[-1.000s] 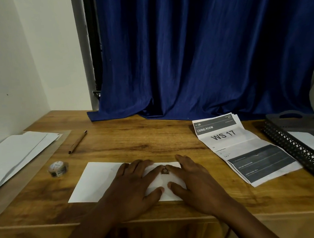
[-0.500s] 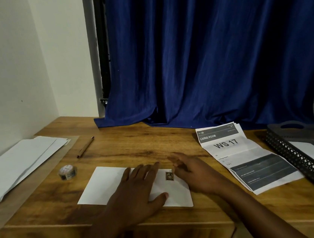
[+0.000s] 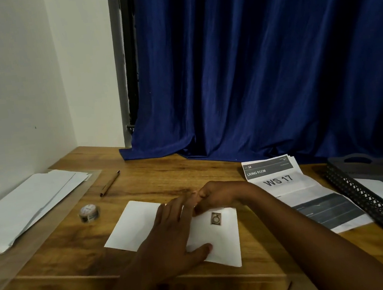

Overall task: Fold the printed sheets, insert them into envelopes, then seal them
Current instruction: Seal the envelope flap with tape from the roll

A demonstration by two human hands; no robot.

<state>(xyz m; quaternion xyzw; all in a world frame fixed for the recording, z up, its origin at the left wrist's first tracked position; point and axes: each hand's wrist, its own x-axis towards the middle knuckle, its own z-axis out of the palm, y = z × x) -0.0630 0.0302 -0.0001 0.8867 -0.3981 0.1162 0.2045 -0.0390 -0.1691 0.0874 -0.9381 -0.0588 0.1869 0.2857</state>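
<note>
on the desk, left hand [image 3: 172, 240] flat on envelope [image 3: 220, 239], right hand [image 3: 215, 195] pinching its far edge

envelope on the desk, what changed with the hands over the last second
The right hand lifted off the envelope, uncovering its small sticker, and moved to the far edge, fingers now curled there; whether it grips that edge is unclear. The left hand stayed flat, pressing the envelope. Tape roll, pen, printed sheet and tray stayed put.

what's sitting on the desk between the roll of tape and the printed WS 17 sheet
In the head view, the white envelope lies there, with the left hand flat on it and the right hand at its far edge.
</note>
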